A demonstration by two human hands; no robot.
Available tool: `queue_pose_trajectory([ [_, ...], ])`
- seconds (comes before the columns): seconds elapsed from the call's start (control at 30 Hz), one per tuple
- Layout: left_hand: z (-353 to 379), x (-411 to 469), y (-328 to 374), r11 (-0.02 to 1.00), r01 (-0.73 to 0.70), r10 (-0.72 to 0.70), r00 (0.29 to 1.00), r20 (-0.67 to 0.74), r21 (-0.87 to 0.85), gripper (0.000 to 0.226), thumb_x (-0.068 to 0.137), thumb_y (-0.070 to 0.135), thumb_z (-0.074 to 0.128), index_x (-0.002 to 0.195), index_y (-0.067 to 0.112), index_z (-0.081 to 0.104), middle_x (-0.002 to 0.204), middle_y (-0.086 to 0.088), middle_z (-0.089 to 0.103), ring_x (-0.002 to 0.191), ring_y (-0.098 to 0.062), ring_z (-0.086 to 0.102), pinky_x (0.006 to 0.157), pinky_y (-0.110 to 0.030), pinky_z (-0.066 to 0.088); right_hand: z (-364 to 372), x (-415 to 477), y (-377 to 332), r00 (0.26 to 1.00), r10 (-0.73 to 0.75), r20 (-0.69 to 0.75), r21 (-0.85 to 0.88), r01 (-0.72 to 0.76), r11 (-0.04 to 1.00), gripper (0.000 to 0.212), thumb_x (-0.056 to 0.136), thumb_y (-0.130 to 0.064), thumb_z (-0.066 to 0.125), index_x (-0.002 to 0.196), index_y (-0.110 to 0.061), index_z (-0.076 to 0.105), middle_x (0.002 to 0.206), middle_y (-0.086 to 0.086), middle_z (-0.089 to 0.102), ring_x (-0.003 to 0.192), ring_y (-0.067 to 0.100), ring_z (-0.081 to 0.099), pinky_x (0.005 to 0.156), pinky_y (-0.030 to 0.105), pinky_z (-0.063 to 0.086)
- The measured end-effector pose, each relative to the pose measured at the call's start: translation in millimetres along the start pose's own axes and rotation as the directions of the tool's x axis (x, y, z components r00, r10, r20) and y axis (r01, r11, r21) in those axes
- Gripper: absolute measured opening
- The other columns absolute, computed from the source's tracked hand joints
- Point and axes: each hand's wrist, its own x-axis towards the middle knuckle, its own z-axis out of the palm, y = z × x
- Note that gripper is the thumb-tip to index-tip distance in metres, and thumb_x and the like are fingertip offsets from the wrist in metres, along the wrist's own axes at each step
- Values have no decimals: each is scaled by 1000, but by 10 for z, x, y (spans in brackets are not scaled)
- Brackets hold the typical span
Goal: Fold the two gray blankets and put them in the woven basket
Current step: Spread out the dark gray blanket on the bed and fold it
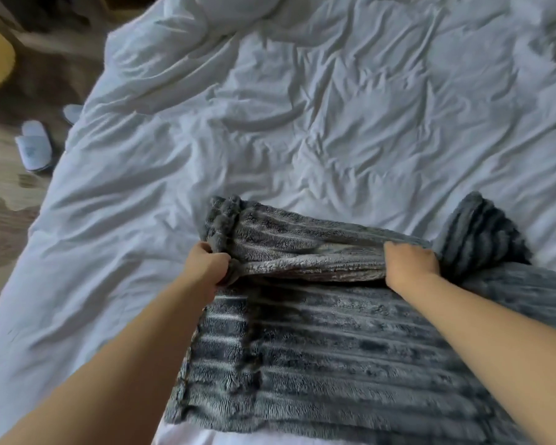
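Item: gray blanket (334,348), ribbed plush. We find it spread on the near part of the bed (61,300), its far edge lifted and gathered into a fold between our two hands. The flat remainder lies beneath both forearms and runs toward the lower edge of the view.

Item: left hand (211,266). Fingers curled tight round the left end of the gathered fold, at the blanket's left border.

Item: right hand (410,264). Fingers curled over the right end of the same fold, gripping it from above.

Item: darker ribbed bunch (479,236), just beyond the right hand and touching the fold. We cannot tell whether it is part of the same blanket or a second one.

Item: white duvet (302,107), rumpled, covering the bed beyond the blanket.

Item: pair of white slippers (34,146), on the patterned floor (0,194) left of the bed, well apart from the blanket.
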Motion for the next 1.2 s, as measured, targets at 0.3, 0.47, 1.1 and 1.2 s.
queue_pose_trajectory([
  [0.3,166,-283,-40,884,-12,43,998,-55,467,63,87,0,45,146,11,23,119,-15,48,89,-28,50,64,-34,45,688,-757,-17,962,184,202,413,-254,874,71,83,-25,66,141,-9,29,143,13,28,129,31,37,96,35,44],
  [0.47,120,-581,-34,673,-83,324,927,-192,734,74,77,3,58,142,16,26,143,-18,28,125,-37,41,103,-47,40,706,-945,14,981,128,147,497,-185,848,69,89,-28,59,147,-14,25,149,7,29,134,25,34,106,32,36],
  [1.1,2074,-1268,-1136,-113,-396,36,915,402,911,66,94,64,21,146,46,-15,157,-25,-4,144,-45,-2,116,-55,6,489,-174,1410,987,-98,-127,571,153,806,29,99,-28,39,76,-15,51,101,-1,48,73,21,52,61,31,39],
  [1.2,2220,-1184,-1176,-139,-343,28,936,350,929,66,92,67,21,147,47,-11,156,-28,-2,143,-47,0,116,-54,7,441,443,1435,957,167,-238,636,24,771,44,95,-41,44,125,-9,48,137,13,35,117,31,43,82,40,44],
])
